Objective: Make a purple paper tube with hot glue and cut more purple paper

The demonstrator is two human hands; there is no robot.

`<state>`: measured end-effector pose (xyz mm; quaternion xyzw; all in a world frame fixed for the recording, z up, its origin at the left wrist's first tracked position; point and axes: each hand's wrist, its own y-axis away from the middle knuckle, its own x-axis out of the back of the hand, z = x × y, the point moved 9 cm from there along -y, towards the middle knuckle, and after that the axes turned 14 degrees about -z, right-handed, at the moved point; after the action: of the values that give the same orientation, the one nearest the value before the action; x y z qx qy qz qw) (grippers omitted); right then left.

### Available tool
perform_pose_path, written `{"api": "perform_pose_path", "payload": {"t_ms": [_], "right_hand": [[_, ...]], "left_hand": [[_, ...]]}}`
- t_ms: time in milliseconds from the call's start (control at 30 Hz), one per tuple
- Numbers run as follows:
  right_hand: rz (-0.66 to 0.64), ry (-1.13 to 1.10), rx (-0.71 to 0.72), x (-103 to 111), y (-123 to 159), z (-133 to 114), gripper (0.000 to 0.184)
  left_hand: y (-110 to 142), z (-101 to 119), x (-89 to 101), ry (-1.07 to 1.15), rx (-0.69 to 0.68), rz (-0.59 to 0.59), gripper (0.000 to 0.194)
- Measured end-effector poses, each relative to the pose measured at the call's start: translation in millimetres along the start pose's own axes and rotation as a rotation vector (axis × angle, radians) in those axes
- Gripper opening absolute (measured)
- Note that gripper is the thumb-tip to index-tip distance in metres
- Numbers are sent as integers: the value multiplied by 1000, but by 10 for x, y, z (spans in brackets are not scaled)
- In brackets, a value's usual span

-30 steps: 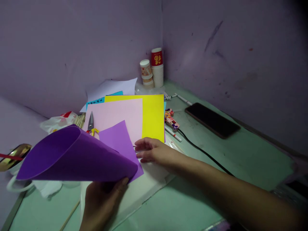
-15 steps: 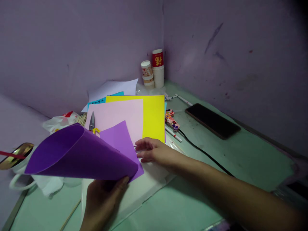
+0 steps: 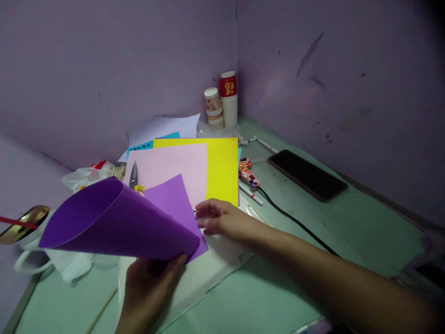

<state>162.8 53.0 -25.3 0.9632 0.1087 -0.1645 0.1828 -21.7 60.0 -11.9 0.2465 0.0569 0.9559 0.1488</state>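
A purple paper sheet (image 3: 114,222) is curled over into a wide open tube at the left. My left hand (image 3: 151,287) grips its lower edge, thumb on top and the other fingers hidden beneath. A flat purple part (image 3: 174,197) lies behind the curl; I cannot tell whether it belongs to the same sheet. At the right edge of that flat part is my right hand (image 3: 220,218), fingers apart, with nothing held. Under the purple paper are a pink sheet (image 3: 170,162), a yellow sheet (image 3: 222,171) and a white stack (image 3: 198,278).
Scissors (image 3: 134,174) lie on the pink sheet. A white mug (image 3: 33,262) stands at the left, near a wooden stick (image 3: 100,311). Paper cups (image 3: 229,109) are stacked in the corner. To the right are a glue gun (image 3: 249,176) with a black cord and a phone (image 3: 308,174).
The curled sheet's wide end has shifted very slightly to the right. Both hands stay in nearly the same place.
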Motion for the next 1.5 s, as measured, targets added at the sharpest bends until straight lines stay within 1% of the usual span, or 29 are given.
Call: {"api": "perform_pose_path", "payload": {"t_ms": [100, 167, 300, 433, 567, 733, 967, 1100, 1233, 1500], "right_hand": [[-3, 6, 11, 1, -2, -6, 29], [-2, 6, 10, 1, -1, -7, 29], [-3, 12, 17, -5, 0, -15, 30], [2, -1, 25, -7, 7, -15, 32], [0, -35, 26, -16, 12, -13, 33], [-6, -55, 31, -25, 10, -7, 33], [-23, -29, 56, -30, -6, -6, 32], [-20, -44, 40, -32, -7, 0, 31], [-27, -50, 45, -40, -15, -2, 32], [-24, -41, 56, -29, -33, 30, 33]], "left_hand": [[1, -59, -12, 63, 78, -23, 51], [-1, -56, -6, 48, 84, -30, 52], [-10, -57, -10, 14, 77, -48, 52], [-4, -28, -2, 34, 41, -20, 49], [1, 24, -7, 26, 14, -17, 45], [4, 35, -9, 28, 21, -29, 51], [14, 82, 6, 6, -1, -10, 45], [15, 94, -3, 17, -6, -25, 45], [10, 91, -3, -17, 2, -37, 45], [1, 72, 17, -50, 1, -23, 46]]}}
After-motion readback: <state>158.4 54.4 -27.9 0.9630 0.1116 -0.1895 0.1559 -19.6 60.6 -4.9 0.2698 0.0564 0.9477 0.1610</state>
